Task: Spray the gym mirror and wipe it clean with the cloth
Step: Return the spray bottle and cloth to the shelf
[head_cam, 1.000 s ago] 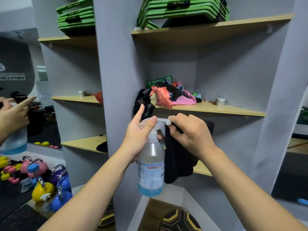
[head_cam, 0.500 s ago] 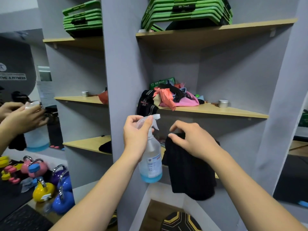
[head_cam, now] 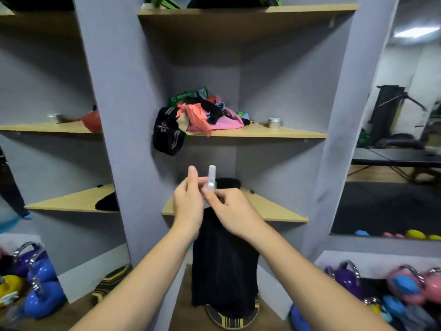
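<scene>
My left hand (head_cam: pixel 188 206) grips the neck of the spray bottle; only its white sprayer head (head_cam: pixel 212 176) shows above my fingers, and the bottle body is hidden. My right hand (head_cam: pixel 230 211) holds the black cloth (head_cam: pixel 224 263), which hangs down below it. The fingertips of that hand pinch the base of the sprayer head. Both hands meet in front of the lower corner shelf (head_cam: pixel 269 209). Mirror panels flank the shelf unit, the left mirror (head_cam: pixel 47 80) and the right mirror (head_cam: pixel 393 111).
A pile of coloured bands and a black strap (head_cam: pixel 168 132) sits on the middle shelf beside a small tin (head_cam: pixel 274 122). Kettlebells (head_cam: pixel 403 287) crowd the floor at lower right, with more kettlebells (head_cam: pixel 40 292) at lower left. A patterned disc (head_cam: pixel 231 318) lies below the cloth.
The view has swung right and down. My right hand has come back to the sprayer head with the cloth. The bottle body is now hidden behind my hands.
</scene>
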Demonstrator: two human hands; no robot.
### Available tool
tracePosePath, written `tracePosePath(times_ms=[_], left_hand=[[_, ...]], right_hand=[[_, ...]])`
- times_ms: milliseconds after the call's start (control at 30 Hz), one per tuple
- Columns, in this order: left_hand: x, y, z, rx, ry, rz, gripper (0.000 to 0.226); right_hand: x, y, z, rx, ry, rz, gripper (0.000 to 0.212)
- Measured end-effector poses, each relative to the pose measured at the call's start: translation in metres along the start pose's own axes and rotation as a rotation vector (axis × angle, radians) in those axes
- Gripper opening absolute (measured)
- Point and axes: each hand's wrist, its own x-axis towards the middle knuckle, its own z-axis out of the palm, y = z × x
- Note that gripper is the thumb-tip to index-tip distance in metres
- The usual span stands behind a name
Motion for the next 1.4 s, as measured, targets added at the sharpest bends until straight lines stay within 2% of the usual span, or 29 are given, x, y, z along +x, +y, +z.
tracePosePath(times_ms=[100,167,400,533,767,833,933,1233,1400], left_hand=[[0.010,-0.020,0.022,-0.027,-0.053,-0.068,0.068],[0.018,-0.034,0.037,-0.083,-0.075,-0.101,0.067],[0.078,-0.111,0.114,-0.126,-0.175,-0.287,0.050],[0.121,-0.156,0.176,-0.160,-0.218,-0.390,0.042],[0.178,-0.225,0.260,-0.243,-0.270,-0.499,0.052],[0.189,-0.237,0.273,-0.252,-0.291,-0.527,0.055],[0.205,-0.254,0.290,-0.232,-0.312,-0.542,0.055],[0.248,-0.281,0.298,-0.184,-0.347,-0.572,0.056],[0.263,-0.301,0.293,-0.147,-0.391,-0.610,0.064]], right_hand=[[0.016,0.032,-0.011,0.024,0.074,0.115,0.062],[0.029,0.058,-0.022,0.009,0.111,0.145,0.059],[0.092,0.190,-0.054,-0.111,0.024,0.160,0.049],[0.134,0.270,-0.075,-0.089,0.033,0.201,0.045],[0.195,0.384,-0.100,0.044,0.050,0.283,0.029],[0.203,0.403,-0.103,0.082,0.075,0.281,0.030],[0.216,0.428,-0.102,0.157,0.088,0.310,0.014],[0.253,0.466,-0.072,0.188,0.141,0.396,0.016],[0.262,0.480,-0.056,0.166,0.107,0.438,0.015]])
